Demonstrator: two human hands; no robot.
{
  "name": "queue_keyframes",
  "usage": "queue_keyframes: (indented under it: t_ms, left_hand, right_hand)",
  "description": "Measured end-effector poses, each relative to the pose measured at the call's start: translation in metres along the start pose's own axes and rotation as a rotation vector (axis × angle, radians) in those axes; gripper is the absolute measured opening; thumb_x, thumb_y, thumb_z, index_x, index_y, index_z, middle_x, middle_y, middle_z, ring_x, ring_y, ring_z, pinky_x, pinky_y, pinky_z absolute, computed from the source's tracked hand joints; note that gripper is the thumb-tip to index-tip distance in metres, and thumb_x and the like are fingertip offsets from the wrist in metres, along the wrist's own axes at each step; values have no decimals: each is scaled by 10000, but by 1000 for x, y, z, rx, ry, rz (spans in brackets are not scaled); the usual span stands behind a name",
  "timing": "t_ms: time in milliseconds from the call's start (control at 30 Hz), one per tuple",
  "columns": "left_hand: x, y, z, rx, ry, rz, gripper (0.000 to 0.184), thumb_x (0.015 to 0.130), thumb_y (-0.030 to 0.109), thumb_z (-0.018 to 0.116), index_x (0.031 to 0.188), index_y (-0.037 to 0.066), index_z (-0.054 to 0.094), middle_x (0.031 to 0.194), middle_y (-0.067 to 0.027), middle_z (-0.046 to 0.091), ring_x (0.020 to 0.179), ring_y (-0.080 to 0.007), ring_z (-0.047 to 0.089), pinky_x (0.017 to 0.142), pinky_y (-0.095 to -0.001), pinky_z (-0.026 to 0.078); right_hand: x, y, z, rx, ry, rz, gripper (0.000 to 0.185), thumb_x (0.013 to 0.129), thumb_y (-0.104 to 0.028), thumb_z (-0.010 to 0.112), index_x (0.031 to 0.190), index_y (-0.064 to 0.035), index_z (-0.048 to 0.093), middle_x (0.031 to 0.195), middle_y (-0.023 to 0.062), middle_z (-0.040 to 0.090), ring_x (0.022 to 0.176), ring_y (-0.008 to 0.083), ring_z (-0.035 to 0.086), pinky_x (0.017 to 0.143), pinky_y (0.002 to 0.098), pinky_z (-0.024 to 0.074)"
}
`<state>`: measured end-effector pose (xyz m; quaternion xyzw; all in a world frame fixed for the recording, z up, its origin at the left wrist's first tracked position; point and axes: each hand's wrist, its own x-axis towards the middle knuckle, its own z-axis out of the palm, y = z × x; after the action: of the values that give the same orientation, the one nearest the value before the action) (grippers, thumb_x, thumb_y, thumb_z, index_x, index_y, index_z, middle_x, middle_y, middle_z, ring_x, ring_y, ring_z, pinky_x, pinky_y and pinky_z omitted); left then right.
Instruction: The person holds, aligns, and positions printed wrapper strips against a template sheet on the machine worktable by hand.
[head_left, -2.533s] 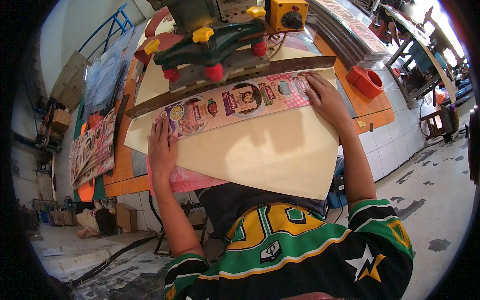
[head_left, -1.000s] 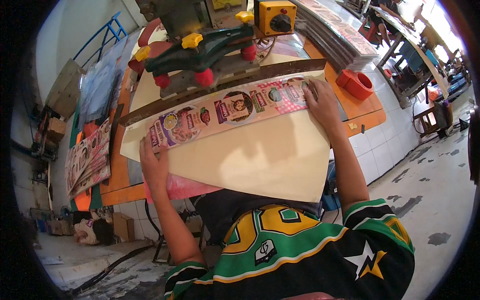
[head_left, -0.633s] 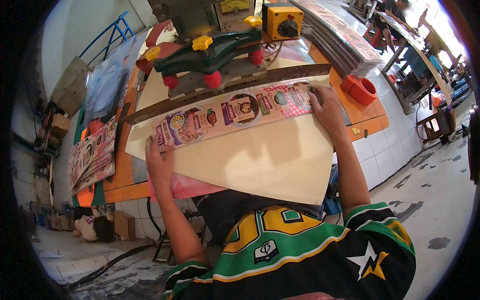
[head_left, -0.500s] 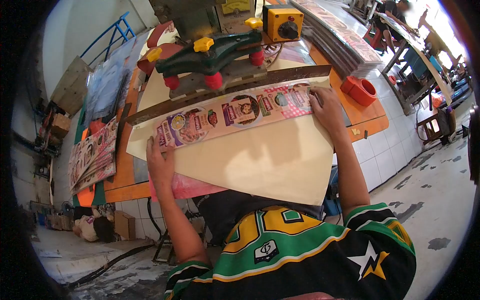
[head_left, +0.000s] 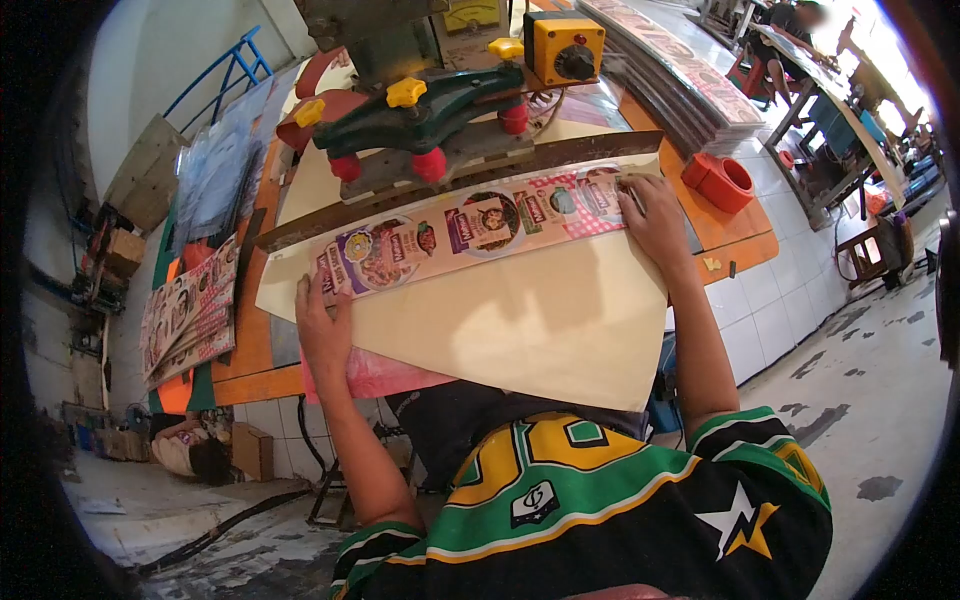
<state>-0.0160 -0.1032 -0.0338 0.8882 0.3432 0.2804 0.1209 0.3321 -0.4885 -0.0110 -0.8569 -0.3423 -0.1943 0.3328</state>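
Observation:
A long printed strip point(head_left: 440, 240) with food pictures lies slanted on a cream sheet point(head_left: 500, 320), just in front of a long metal bar point(head_left: 560, 153). My left hand point(head_left: 324, 320) rests at the strip's left end, its fingers a little apart on the edge. At the right end, my right hand point(head_left: 650, 215) lies on the strip with bent fingers spread. Above the bar stands a machine head point(head_left: 430, 110) with yellow knobs and red feet; a gap separates it from my hands. Pink material point(head_left: 390, 372) shows under the cream sheet.
Printed sheets point(head_left: 190, 315) are piled at the left beside clear plastic sheets point(head_left: 215, 180). A red tape holder point(head_left: 718, 182) stands on the orange table point(head_left: 735, 235). Behind it lies a tall printed stack point(head_left: 690, 75). Two people are in the background, one upper right, one lower left.
Both hands have moved slightly towards my body with the strip, which now lies a little farther from the metal bar. The left hand has slid down from on top of the strip to its edge.

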Motion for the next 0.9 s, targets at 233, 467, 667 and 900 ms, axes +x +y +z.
queue_keyframes:
  t_ms: [233,467,667,900]
  left_hand:
    - [-1,1,-1,-16,-11,-15,582,999,400,652,1443,36,558,1532,-308,451,1419,-459,444,1154,-491,387]
    - [-1,1,-2,-38,-10,-15,584,1006,410,643,1449,40,556,1542,-310,436,1425,-461,437,1153,-489,387]
    - [-2,6,-5,-82,-17,-14,559,1014,390,633,1451,50,554,1543,-300,439,1427,-454,438,1156,-478,385]
    - [-2,7,-4,-26,-2,-37,543,1008,377,638,1441,57,569,1545,-284,447,1428,-444,441,1162,-477,381]
  right_hand:
    - [-1,-3,-3,10,6,10,258,937,-182,672,1132,-18,716,1179,187,696,1158,377,593,1016,465,465]
    - [-1,2,-1,27,18,-18,254,942,-180,671,1138,-26,718,1183,188,698,1169,380,590,1031,464,454]
    - [-1,4,1,24,6,-12,243,927,-152,681,1133,-30,718,1181,177,701,1156,381,592,1023,457,455]
    - [0,1,-1,40,8,-2,247,922,-155,687,1133,-31,715,1192,165,703,1143,374,608,1005,461,469]
